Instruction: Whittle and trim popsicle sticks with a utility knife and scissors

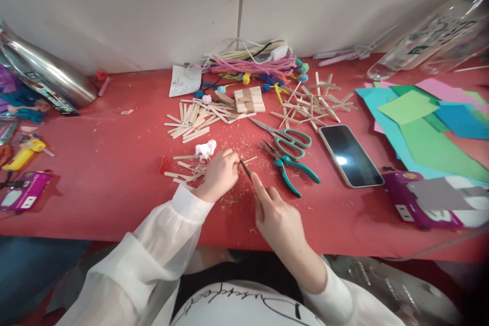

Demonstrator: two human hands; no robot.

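My left hand (223,175) is closed, fingers pressed down on a wooden craft stick (250,160), whose end sticks out to the right. My right hand (278,214) grips a slim dark knife (245,168), index finger stretched along it. The knife's tip meets the stick beside my left fingertips; the handle is hidden in my palm. Pale wood shavings (232,198) lie scattered around both hands. Just beyond my left hand are a crumpled white tissue (206,149) and several loose sticks (185,175).
Scissors (292,141) and teal-handled pliers (292,168) lie right of my hands, near a phone (350,155). Behind are stick piles (194,118), bundled sticks (250,100) and pipe cleaners (255,66). Coloured paper (428,132) and a purple glue gun box (420,201) are right, a steel bottle (57,71) left.
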